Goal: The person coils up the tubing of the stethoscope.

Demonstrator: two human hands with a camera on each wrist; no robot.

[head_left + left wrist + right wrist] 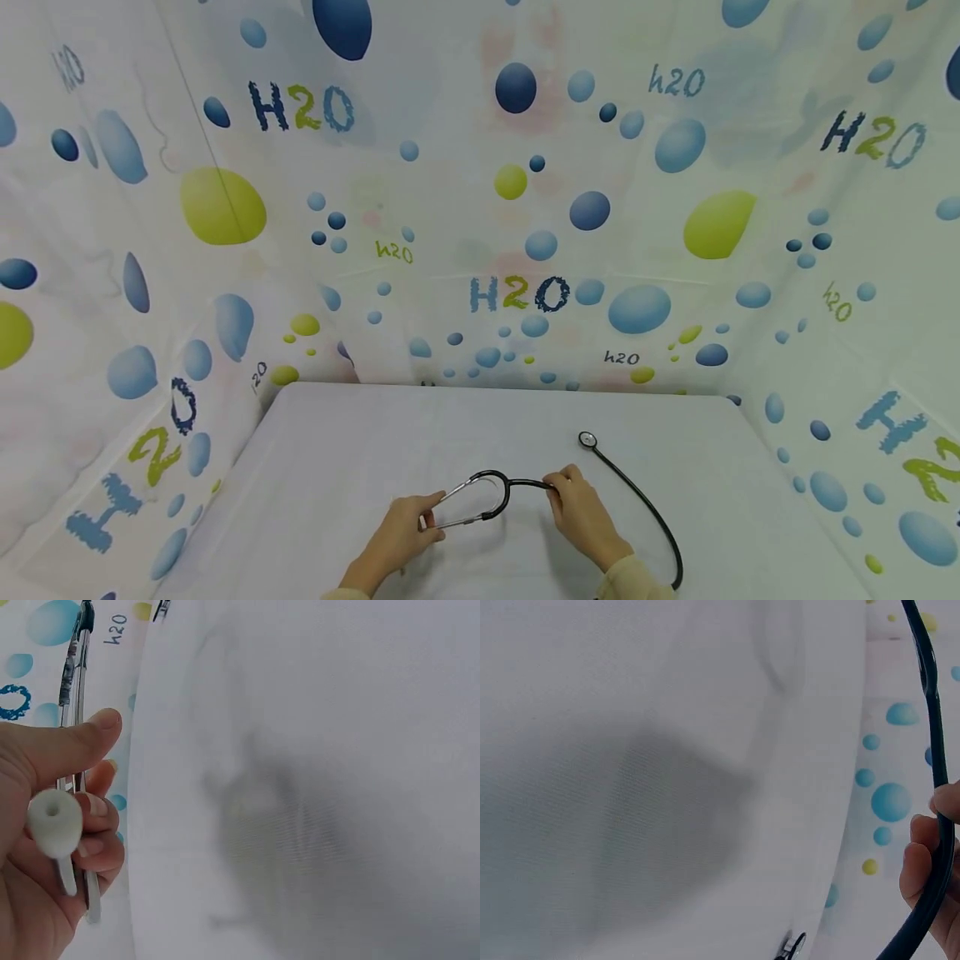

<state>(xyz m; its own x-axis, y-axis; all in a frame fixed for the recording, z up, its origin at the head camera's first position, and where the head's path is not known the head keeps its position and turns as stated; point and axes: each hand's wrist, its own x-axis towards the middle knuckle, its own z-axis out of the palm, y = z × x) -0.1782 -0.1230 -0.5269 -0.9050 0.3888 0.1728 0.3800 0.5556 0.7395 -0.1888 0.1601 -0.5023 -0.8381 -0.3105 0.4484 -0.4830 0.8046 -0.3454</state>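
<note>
A stethoscope (507, 486) with black tubing is held up over the white table between two hands. My left hand (401, 531) grips its two metal ear tubes (80, 690) near their ends. In the left wrist view a pale ear tip (54, 825) sticks out by the curled fingers. On the other side, my right hand (588, 518) pinches the black tube (936, 739) just past the fork, with thumb and fingers around it. From there the tubing loops along the right, partly hidden behind the forearm. Its round chest piece (587, 440) lies on the table farther back.
The white table (360, 425) has its back edge in front of a hanging cloth (450, 200) printed with blue and green drops and "H2O" lettering. More of this cloth stands at the left and right sides. Soft hand shadows fall on the tabletop.
</note>
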